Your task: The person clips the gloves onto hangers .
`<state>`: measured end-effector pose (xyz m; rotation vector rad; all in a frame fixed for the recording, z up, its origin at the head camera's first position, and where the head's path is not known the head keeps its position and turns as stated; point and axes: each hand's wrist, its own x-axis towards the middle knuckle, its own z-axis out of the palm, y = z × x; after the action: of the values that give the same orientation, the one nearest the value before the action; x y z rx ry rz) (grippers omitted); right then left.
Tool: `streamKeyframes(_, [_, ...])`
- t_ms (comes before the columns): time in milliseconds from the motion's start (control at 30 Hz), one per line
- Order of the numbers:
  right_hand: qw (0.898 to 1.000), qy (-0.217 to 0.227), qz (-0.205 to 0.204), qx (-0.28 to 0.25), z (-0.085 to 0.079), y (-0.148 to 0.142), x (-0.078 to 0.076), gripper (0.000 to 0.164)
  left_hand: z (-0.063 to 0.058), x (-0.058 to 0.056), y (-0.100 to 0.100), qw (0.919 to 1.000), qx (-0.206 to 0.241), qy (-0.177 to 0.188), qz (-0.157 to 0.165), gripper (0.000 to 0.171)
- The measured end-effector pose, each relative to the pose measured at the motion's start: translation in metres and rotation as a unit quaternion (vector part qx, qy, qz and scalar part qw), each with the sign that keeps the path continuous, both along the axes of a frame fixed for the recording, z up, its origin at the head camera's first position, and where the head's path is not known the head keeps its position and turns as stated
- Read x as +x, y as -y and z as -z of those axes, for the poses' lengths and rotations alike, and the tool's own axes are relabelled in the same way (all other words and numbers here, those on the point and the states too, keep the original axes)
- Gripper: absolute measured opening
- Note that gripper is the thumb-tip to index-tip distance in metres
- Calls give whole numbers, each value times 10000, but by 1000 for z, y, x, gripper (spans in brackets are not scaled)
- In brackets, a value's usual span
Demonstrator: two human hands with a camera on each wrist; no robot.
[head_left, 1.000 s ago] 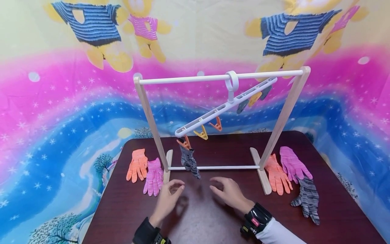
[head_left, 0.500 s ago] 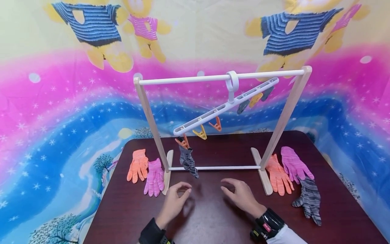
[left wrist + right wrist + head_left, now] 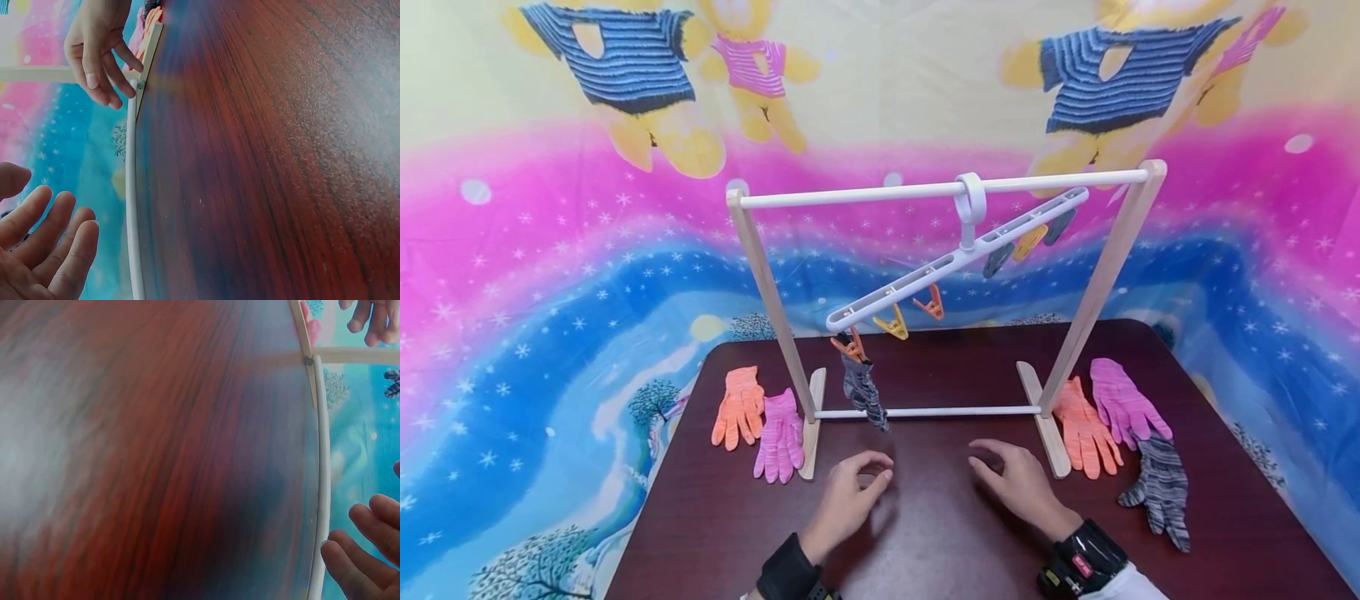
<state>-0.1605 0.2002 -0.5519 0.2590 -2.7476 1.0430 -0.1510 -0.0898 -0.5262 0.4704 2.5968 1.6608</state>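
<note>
My left hand (image 3: 850,497) hovers over the table in front of the rack, its fingers loosely bent and holding nothing. To its right, my right hand (image 3: 1020,486) is held in the same relaxed way, also with nothing in it. Just beyond the left hand hangs a grey-black knit glove (image 3: 863,392), gripped by an orange clothespin (image 3: 850,344) at the near end of a white clip hanger (image 3: 958,260). The hanger hooks over the top bar (image 3: 865,196) of the rack and slants back to the right. In the left wrist view the fingers (image 3: 72,262) are spread apart.
An orange glove (image 3: 741,407) and a pink glove (image 3: 781,435) lie left of the rack. On the right lie another orange glove (image 3: 1084,429), a pink glove (image 3: 1123,400) and a grey-black glove (image 3: 1159,492). Several other clothespins, including a yellow one (image 3: 892,323), hang from the hanger.
Both hands have drifted to the right over the table, still holding nothing. The hanger has swung very slightly, with the clipped glove moving a little left. The gloves on the table lie as before.
</note>
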Motion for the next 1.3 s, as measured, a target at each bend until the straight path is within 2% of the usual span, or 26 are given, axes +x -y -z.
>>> streamKeyframes(167, [9997,-215,55,65,1,-12,1,25,-2,2,-5,9996,-191,0,220,17])
streamKeyframes(600, [9983,32,481,336,-4,-43,8,27,-3,5,-19,9978,-465,-17,464,19])
streamKeyframes(767, [9955,326,755,463,-10,-57,11,30,-4,6,-23,9967,-571,-31,571,20])
streamKeyframes(867, [9940,328,920,489,-13,-66,11,31,-5,7,-26,9959,-650,-78,624,21])
streamKeyframes(1000, [9917,96,1185,491,-14,-79,12,32,-8,9,-32,9932,-879,-225,724,19])
streamKeyframes(1200, [9848,240,1541,769,-15,-96,11,38,-10,11,-40,9873,-1264,-315,906,19])
streamKeyframes(1300, [9828,261,1622,843,-12,-103,10,39,-11,12,-43,9863,-1313,-304,951,20])
